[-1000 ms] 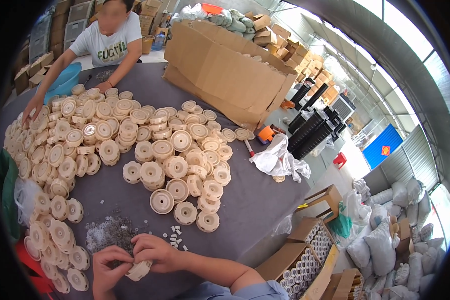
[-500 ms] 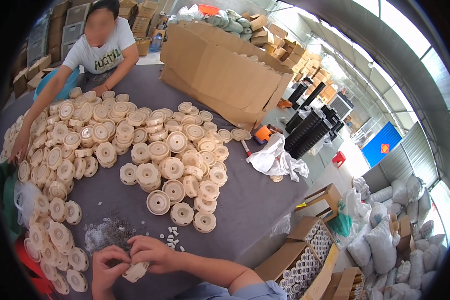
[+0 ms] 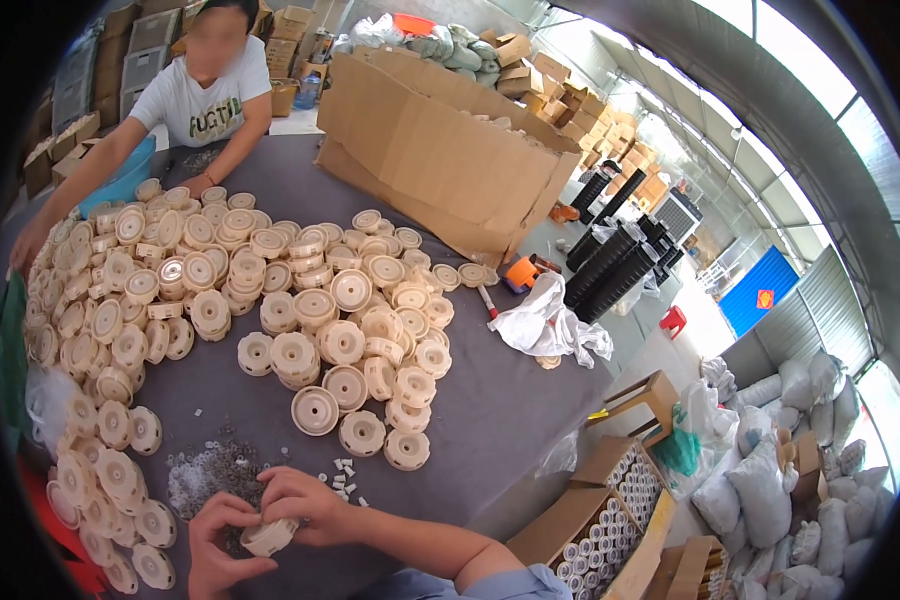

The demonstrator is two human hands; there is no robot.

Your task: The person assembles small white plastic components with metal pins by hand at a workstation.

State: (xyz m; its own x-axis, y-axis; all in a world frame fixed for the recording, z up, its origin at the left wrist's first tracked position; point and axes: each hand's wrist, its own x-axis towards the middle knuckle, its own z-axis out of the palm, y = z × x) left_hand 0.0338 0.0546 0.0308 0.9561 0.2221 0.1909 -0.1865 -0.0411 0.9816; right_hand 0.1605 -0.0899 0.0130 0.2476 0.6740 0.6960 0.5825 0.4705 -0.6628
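Near the table's front edge, my right hand (image 3: 308, 503) grips a cream round plastic wheel-like piece (image 3: 268, 539) from its right side. My left hand (image 3: 217, 545) curls around the left side of the same piece, its index finger near the top and its thumb by the lower edge. The exact finger contact is partly hidden. Just beyond my hands lies a pile of small clear and dark parts (image 3: 208, 476). To its right are several small white cylindrical pieces (image 3: 343, 478). A large heap of similar cream round pieces (image 3: 315, 304) spreads over the grey-covered table (image 3: 490, 400).
Across the table a person (image 3: 210, 100) reaches to the far left of the heap. A large cardboard box (image 3: 440, 150) stands at the back. White cloth (image 3: 545, 320) lies at the right edge. Open cartons of white cylinders (image 3: 590, 535) stand at lower right, with sacks (image 3: 770, 480) beyond.
My left fingers have opened wider around the piece, which has turned slightly in my right hand. The other person's reaching hand has moved up and left, away from the near heap.
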